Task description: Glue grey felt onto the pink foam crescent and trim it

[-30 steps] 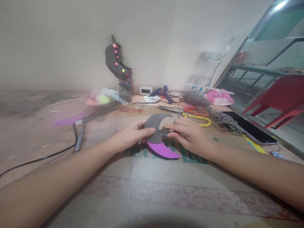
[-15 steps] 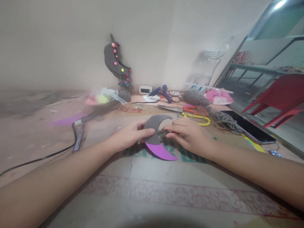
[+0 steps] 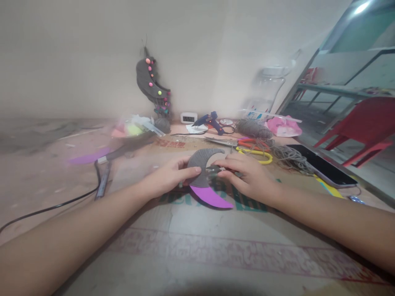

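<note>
A crescent moon [image 3: 197,158] sits in front of me, its upper part wrapped in grey yarn and its lower tip bare purple. My left hand [image 3: 166,174] is closed on the crescent's outer edge, thumb on the front and fingers behind. At the inner curve, my right hand [image 3: 248,172] pinches a small dark grey bundle [image 3: 213,168] that looks like yarn; the fingers partly hide it. Below both hands lies a printed cardboard sheet [image 3: 191,222].
Behind the hands lie scissors [image 3: 257,154], a blue glue gun [image 3: 212,121], a small clock [image 3: 189,118] and grey yarn [image 3: 254,128]. A phone [image 3: 324,166] rests at right, a bowl [image 3: 132,131] at left. A decorated crescent [image 3: 148,78] hangs on the wall.
My right hand has shifted slightly right, away from the crescent's inner curve, and more of the dark bundle shows. My left hand keeps its hold on the crescent.
</note>
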{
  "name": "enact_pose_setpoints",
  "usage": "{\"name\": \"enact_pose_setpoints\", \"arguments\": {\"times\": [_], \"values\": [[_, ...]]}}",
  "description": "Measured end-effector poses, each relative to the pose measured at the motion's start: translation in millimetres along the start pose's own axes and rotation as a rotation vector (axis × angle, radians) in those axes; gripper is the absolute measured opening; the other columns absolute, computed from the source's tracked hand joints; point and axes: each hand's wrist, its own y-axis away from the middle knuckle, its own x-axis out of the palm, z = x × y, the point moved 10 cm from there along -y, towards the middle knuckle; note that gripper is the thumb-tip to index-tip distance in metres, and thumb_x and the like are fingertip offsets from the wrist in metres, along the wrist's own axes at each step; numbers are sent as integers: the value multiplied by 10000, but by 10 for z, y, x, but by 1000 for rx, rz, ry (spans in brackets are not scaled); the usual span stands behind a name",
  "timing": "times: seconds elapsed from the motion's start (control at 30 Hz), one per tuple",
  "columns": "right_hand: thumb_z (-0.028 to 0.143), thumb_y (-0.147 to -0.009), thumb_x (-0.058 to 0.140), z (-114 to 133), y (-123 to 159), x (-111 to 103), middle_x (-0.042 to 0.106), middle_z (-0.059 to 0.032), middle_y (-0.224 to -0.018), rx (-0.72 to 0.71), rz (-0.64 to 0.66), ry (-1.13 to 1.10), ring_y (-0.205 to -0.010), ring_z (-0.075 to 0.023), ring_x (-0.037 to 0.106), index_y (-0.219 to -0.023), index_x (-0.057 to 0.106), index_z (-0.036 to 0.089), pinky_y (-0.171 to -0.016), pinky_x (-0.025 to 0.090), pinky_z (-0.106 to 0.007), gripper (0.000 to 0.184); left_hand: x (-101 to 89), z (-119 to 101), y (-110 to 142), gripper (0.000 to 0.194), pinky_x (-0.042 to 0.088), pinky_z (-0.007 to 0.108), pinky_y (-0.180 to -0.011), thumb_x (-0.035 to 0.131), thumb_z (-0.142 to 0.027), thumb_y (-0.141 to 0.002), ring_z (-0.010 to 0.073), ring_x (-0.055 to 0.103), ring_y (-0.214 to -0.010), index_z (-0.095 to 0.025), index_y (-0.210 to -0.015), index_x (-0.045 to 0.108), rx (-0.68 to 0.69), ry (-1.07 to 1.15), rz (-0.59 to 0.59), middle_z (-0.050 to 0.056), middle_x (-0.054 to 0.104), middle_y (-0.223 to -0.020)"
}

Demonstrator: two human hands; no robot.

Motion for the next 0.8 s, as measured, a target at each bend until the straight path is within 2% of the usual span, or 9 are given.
{"name": "enact_pose_setpoints", "arguments": {"times": [0.17, 0.37, 0.53, 0.63, 0.7, 0.8], "values": [[320, -935, 492, 9, 5, 45, 684, -89, -877, 0, 48, 49, -804, -179, 592, -1061, 668, 158, -707, 426, -298, 270, -5, 26, -2, 278, 275, 217, -512, 581, -426, -819, 91, 378, -595, -173, -929, 616, -6, 20, 6, -6, 503, -747], [299, -934, 496, 18, -6, 49, 688, -79, -847, -12, 48, 46, -784, -170, 595, -1044, 673, 162, -698, 423, -286, 249, 15, 0, -10, 281, 291, 208, -529, 595, -420, -813, 79, 391, -595, -175, -947, 630, 16, 42, 22, -9, 523, -762], [295, -928, 517, 21, -2, 53, 688, -72, -814, -48, 31, 45, -753, -163, 594, -1037, 685, 152, -667, 420, -274, 246, 46, -20, -7, 327, 315, 218, -540, 575, -420, -817, 110, 435, -637, -160, -1009, 625, 15, 30, 39, 23, 559, -803], [298, -929, 512, 28, -1, 35, 683, -67, -772, -48, 26, 25, -722, -161, 595, -1030, 690, 153, -635, 419, -270, 252, 43, -18, 4, 282, 305, 210, -533, 580, -409, -823, 95, 415, -615, -171, -968, 625, 7, 23, 36, 3, 541, -778], [307, -925, 514, 4, 1, -7, 694, -70, -813, -7, -3, -21, -749, -166, 611, -1055, 683, 162, -654, 442, -273, 258, 26, -6, 11, 263, 278, 207, -507, 586, -414, -823, 83, 383, -573, -171, -917, 622, -2, 25, 23, -18, 501, -708], [316, -924, 502, -149, 24, -133, 707, -82, -1005, 138, -137, -131, -898, -189, 644, -1120, 659, 179, -774, 491, -301, 286, -29, 19, 10, 245, 249, 206, -474, 582, -408, -825, 74, 367, -527, -170, -877, 597, -15, 73, -26, -33, 468, -644]]}}
